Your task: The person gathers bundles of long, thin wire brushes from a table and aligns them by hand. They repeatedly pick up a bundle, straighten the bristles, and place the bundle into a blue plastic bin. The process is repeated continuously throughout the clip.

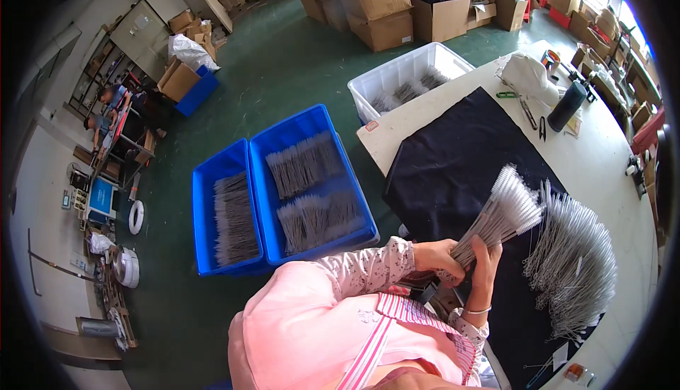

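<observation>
A thick bundle of thin wire brushes [506, 209] with pale bristle ends is gripped low by both hands, bristles pointing up and away to the right. My left hand [438, 257] closes round the wire stems from the left. Against their right side, my right hand [485, 266] wraps its fingers and thumb; a bracelet circles that wrist. A black cloth [453, 156] covers the table below. Right of the bundle lies a large fanned heap of similar wire brushes [577, 262], looped wire ends showing. The lower ends of the held stems are partly hidden by my hands.
Two blue bins [244, 150] of bundled brushes stand left of the table. A white bin [358, 99] with more brushes sits beyond its corner. On the white tabletop [615, 153] are a dark cylinder [567, 106], hand tools and a white cloth bag [528, 78]. Cardboard boxes [382, 25] stand farther back.
</observation>
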The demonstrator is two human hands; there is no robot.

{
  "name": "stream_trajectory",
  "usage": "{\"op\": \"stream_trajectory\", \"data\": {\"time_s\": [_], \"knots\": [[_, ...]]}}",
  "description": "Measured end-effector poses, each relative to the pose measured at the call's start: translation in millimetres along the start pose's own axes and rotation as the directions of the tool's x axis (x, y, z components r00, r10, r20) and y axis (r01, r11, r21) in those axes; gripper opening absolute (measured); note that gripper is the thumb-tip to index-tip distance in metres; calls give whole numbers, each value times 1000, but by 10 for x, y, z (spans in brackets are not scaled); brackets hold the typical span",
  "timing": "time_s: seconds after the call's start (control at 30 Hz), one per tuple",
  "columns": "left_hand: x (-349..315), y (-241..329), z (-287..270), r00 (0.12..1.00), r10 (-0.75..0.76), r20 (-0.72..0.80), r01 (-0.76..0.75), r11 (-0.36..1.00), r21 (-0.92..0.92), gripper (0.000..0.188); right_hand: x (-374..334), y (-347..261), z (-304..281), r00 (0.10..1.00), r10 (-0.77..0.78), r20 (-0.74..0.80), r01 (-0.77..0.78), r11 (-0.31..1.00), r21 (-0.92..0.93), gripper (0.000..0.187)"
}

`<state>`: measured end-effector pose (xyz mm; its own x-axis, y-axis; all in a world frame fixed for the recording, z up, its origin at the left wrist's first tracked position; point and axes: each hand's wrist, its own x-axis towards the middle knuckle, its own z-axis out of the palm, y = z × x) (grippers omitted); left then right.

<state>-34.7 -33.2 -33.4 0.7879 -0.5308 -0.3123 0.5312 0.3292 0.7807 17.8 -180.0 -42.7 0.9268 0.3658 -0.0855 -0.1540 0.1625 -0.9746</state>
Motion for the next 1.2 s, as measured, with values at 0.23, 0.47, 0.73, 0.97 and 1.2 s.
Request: {"op": "stream_trajectory", "data": {"time_s": [0.23, 0.47, 0.73, 0.97, 1.2], "knots": [[80, -155, -83, 971, 165, -174, -169, 986, -11, 29, 31, 121, 165, 944, -261, -204, 263, 965, -19, 32], [26, -160, 11, 969, 126, -211, -165, 970, -181, 43, 51, 197, 219, 919, -203, -339, 218, 976, 8, 32], [-37, -137, 32, 957, 76, -279, -149, 957, -249, 34, 143, 67, 366, 852, -274, -447, 137, 939, -316, 25], [108, -269, -58, 959, 132, -252, -203, 938, -282, 35, 184, 217, 317, 854, -153, -497, 232, 968, 101, 15], [31, -194, -103, 953, 81, -290, -170, 941, -294, 54, 191, 190, 237, 942, 85, -326, 135, 792, 596, 21]]}}
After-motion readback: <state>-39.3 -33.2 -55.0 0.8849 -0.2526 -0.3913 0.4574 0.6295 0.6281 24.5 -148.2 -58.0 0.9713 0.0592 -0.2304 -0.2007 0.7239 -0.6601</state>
